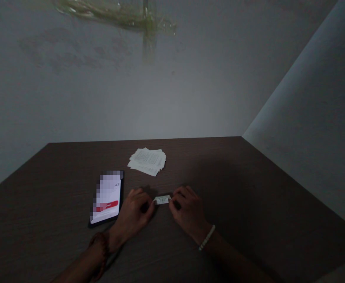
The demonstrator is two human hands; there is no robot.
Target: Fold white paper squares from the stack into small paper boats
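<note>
Small printed paper slip (162, 200) observed over the counter (166, 255), stretched between the two hands; contact with the surface cannot be determined. Fingers of the left hand (137, 208) pinch its left end; those of the right hand (188, 212) pinch its right end. Loose pile of printed papers (148, 160) lies beyond. Lit phone (107, 199) lies beside the left hand

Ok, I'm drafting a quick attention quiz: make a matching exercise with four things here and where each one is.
1. small paper slip
2. phone
3. pale bracelet
4. pile of papers

A. around the right wrist
B. beyond both hands
C. between the left hand and right hand
D. just left of the left hand

Pairs: 1-C, 2-D, 3-A, 4-B
</note>
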